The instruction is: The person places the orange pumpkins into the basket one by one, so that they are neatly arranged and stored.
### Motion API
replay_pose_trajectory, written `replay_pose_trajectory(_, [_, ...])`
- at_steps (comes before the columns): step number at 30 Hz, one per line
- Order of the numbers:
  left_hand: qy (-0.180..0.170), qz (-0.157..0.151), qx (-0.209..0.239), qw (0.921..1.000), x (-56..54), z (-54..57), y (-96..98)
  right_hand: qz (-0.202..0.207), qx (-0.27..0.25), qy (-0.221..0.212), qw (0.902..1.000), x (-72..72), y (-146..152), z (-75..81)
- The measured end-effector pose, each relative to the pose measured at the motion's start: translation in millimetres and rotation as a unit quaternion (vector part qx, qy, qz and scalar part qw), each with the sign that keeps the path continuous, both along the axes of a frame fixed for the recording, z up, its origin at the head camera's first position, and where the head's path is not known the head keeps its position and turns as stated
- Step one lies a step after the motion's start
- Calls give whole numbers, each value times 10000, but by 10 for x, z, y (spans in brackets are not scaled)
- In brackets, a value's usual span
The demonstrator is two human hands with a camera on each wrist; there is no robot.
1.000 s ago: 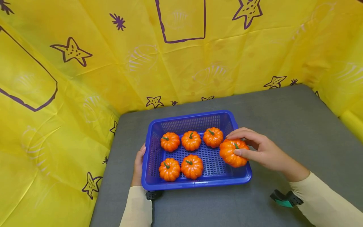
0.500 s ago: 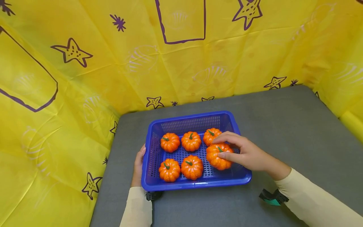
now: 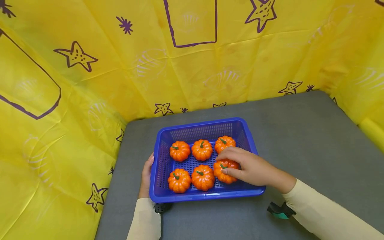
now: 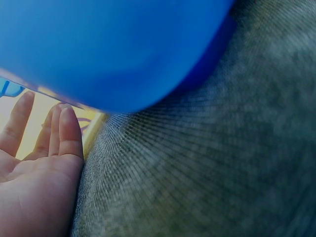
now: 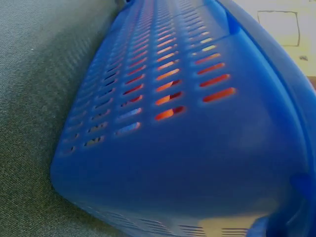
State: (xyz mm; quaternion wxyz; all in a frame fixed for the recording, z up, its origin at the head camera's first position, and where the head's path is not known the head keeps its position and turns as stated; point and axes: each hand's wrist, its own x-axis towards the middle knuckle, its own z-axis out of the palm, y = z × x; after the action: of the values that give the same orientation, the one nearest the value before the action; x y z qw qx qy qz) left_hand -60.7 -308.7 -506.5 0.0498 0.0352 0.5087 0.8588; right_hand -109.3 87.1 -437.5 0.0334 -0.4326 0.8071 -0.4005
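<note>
A blue plastic basket (image 3: 207, 196) with slotted walls stands on the grey table. Inside are small shiny orange pumpkins with green stems in two rows of three. My right hand (image 3: 247, 166) reaches over the basket's right side and grips the front-right pumpkin (image 3: 223, 175) from above, thumb by the stem. To its left sits another front pumpkin (image 3: 203, 177), and behind it a back-row pumpkin (image 3: 225, 143). My left hand (image 3: 146, 173) rests against the outside of the basket's left wall. In the left wrist view, the left hand's fingers (image 4: 70, 131) stretch toward the basket's underside edge.
Grey cloth (image 3: 300, 133) covers the table around the basket. Yellow drapes (image 3: 192, 66) printed with starfish rise behind it and on both sides. In the right wrist view, the slotted basket wall (image 5: 197, 148) hides the right hand, with orange showing through its slots.
My right hand has carried the pumpkin left and down from the basket's right rim to the front row's right end. My left hand has stayed at the basket's left side.
</note>
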Motion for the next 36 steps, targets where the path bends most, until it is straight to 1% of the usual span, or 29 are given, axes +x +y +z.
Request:
replay_pose_trajectory(3, [-16,-10,-44,10000,-8,-2,-4,-100,456,246,9986,15,-19,-11])
replay_pose_trajectory(6, [-13,-25,-55,10000,-18,-9,-13,-139,881,471,9949,33,-37,-17])
replay_pose_trajectory(10, [-8,-54,-51,10000,-25,-17,-24,-90,1345,739,9881,61,-58,-33])
replay_pose_trajectory(13, [66,-88,-91,9999,-31,-17,-34,-54,1672,992,9809,76,-79,-54])
replay_pose_trajectory(16, [102,-108,-114,9998,-37,-17,-42,-48,1889,1208,9745,83,-96,-73])
replay_pose_trajectory(19, [91,-144,-64,9998,-42,-23,-45,-63,1995,1290,9713,80,-109,-77])
replay_pose_trajectory(25, [-10,-45,-75,10000,-30,-12,-58,-112,1985,1305,9713,68,-138,-80])
replay_pose_trajectory(29, [-113,50,-73,9999,-1,8,-61,-72,1779,1168,9771,62,-150,-70])
replay_pose_trajectory(31, [-190,121,-70,9997,16,18,-68,-58,1578,1011,9823,58,-144,-61])
replay_pose_trajectory(33, [-246,215,-156,9993,22,20,-85,-37,1255,804,9888,50,-120,-47])
replay_pose_trajectory(35, [-234,345,-385,9984,9,8,-116,-65,857,626,9943,32,-76,-30])
replay_pose_trajectory(36, [-195,441,-581,9971,-5,-6,-141,-92,634,607,9961,16,-48,-22])
